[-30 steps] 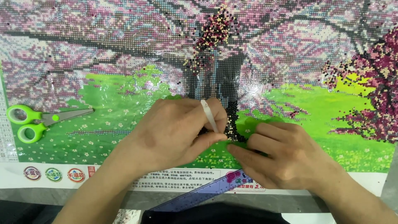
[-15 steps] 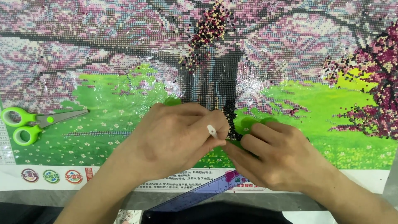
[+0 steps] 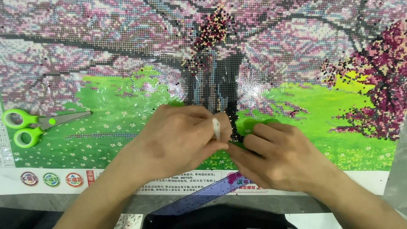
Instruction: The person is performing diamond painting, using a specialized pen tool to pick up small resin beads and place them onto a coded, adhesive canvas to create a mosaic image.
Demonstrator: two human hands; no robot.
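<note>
A large bead-mosaic canvas [image 3: 127,85] with pink blossom trees and green grass lies flat under a shiny film. My left hand [image 3: 178,138] is closed around a thin white pen-like tool [image 3: 216,128], its tip down at the dark beads of the tree trunk [image 3: 235,123]. My right hand [image 3: 280,157] rests on the canvas just to the right, fingertips pressed flat against the green area and touching my left thumb. What lies under the fingertips is hidden.
Green-handled scissors [image 3: 25,125] lie on the canvas at the left edge. A translucent purple ruler [image 3: 203,197] lies slanted across the white bottom border below my hands. Patches of raised beads sit at the trunk top [image 3: 210,34] and far right [image 3: 381,97].
The white tool has tipped more upright in my left hand. Both hands stayed at the trunk base; the view shifted slightly.
</note>
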